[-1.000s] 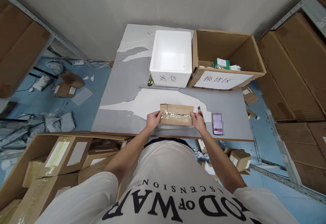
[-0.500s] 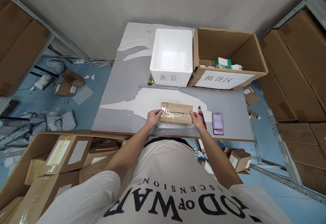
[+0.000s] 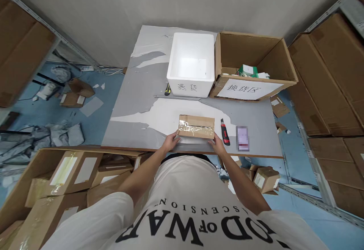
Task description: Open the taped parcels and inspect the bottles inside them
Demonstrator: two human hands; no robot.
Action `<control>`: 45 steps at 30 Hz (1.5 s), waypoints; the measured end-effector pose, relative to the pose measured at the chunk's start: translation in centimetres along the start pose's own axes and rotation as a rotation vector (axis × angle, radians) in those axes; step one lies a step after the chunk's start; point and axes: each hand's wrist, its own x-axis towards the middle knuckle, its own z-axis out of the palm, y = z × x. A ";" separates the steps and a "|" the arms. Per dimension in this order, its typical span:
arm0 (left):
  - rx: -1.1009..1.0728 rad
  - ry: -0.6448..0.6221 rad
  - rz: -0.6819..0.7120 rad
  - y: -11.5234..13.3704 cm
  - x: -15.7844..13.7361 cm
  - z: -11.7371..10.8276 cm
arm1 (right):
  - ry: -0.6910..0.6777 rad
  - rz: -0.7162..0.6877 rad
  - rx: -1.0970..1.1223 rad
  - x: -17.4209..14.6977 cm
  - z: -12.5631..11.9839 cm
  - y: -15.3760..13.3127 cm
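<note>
A small cardboard box (image 3: 196, 126) with clear tape across its top lies at the front of the table, over a white patch. At its near left corner, my left hand (image 3: 171, 141) has its fingers closed against the side. My right hand (image 3: 217, 144) grips the near right corner, thumb and fingers partly tucked under the edge. To the right of the box, a red and black utility knife (image 3: 225, 132) rests with nothing touching it. Beyond it lies a phone (image 3: 242, 138) with a blurred screen.
At the back of the table (image 3: 129, 91) stand a white foam box (image 3: 190, 85) and a large carton (image 3: 286, 62) holding small boxes. A yellow and black cutter (image 3: 167, 89) lies beside the foam box. Left of me, a big open carton (image 3: 25, 170) holds several taped boxes.
Both hands have slid from the box's left and right ends toward its near corners, lower and closer to my body. The box has hardly shifted.
</note>
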 end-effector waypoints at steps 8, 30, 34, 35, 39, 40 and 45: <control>0.202 0.024 0.050 2.4 0.2 -0.7 | 0.020 -0.033 -0.152 1.0 -0.9 -3.1; 0.006 0.092 -0.153 2.4 5.2 -1.1 | 0.053 0.275 -0.200 5.9 -1.6 -4.5; -0.096 0.093 -0.171 1.8 5.1 -1.0 | 0.080 0.287 -0.088 5.7 -1.1 -3.8; -0.117 0.094 -0.177 1.7 5.1 -0.9 | 0.092 0.288 -0.053 5.6 -1.0 -3.6; -0.203 0.104 -0.203 0.7 4.6 -0.9 | 0.184 0.291 0.104 4.7 -0.8 -2.2; -0.218 0.107 -0.210 0.3 4.3 -0.9 | 0.202 0.286 0.124 4.1 -0.9 -1.7; -0.208 0.097 -0.208 -1.6 1.6 -0.9 | 0.139 0.240 0.132 0.5 -0.7 0.9</control>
